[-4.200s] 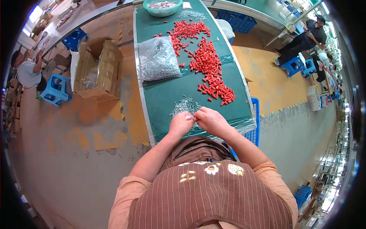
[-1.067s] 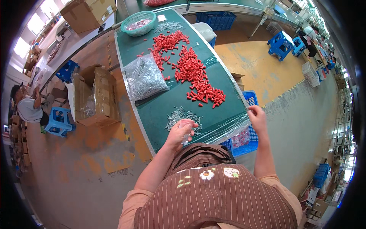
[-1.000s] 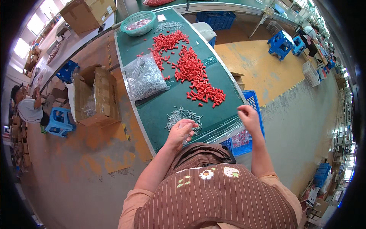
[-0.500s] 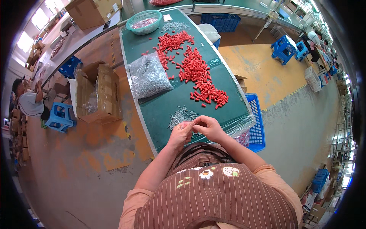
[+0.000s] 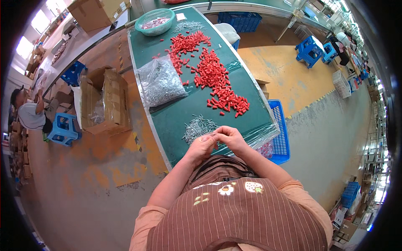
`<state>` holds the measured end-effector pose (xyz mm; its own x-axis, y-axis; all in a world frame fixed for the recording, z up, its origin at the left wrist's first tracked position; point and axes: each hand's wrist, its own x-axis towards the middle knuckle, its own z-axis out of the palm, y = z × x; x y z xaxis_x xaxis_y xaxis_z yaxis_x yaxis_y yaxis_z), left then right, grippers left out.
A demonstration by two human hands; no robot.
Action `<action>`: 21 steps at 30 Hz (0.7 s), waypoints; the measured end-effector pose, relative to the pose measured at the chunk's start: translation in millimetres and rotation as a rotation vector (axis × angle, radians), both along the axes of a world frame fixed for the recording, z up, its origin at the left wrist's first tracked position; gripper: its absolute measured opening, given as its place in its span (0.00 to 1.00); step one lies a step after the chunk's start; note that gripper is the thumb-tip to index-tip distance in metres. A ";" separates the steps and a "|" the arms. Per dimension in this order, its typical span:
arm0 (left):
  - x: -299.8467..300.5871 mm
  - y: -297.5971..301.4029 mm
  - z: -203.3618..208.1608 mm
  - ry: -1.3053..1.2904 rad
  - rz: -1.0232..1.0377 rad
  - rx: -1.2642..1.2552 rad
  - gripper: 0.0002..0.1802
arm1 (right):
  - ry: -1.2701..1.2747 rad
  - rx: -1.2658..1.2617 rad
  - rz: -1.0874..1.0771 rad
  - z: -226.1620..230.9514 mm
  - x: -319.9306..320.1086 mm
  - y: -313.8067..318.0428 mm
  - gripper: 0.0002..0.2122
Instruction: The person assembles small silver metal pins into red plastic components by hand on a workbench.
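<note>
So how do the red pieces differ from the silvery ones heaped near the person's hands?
The red pieces are thick and stubby, while the silvery pieces are thin, like pins or screws. The red pieces sprawl in a long band up the table; the silvery pieces form one small heap. The silvery pieces lie right by the left hand, the red pieces mostly farther off. Both lie loose on the green tabletop.

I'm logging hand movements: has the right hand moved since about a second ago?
Yes: the right hand has moved left, from the right edge of the green table to the left hand.
</note>
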<state>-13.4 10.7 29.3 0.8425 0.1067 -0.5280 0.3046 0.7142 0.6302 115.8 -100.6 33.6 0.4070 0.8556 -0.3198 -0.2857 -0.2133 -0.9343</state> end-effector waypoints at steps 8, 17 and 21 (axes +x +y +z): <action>-7.1 19.6 10.2 0.137 0.133 0.214 0.11 | -0.161 -0.095 0.046 4.2 24.4 -1.1 0.07; 6.6 30.1 23.2 0.117 -0.099 0.822 0.09 | -0.465 -0.158 0.266 19.4 23.7 5.7 0.10; 7.1 30.2 24.2 0.109 -0.145 0.866 0.08 | -0.512 -0.148 0.266 16.9 23.1 3.7 0.09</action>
<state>-6.3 40.9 53.5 0.8284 0.4024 -0.3896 0.4450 -0.0505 0.8941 138.8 -97.0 50.4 0.3186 0.9106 -0.2633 0.2745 -0.3545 -0.8938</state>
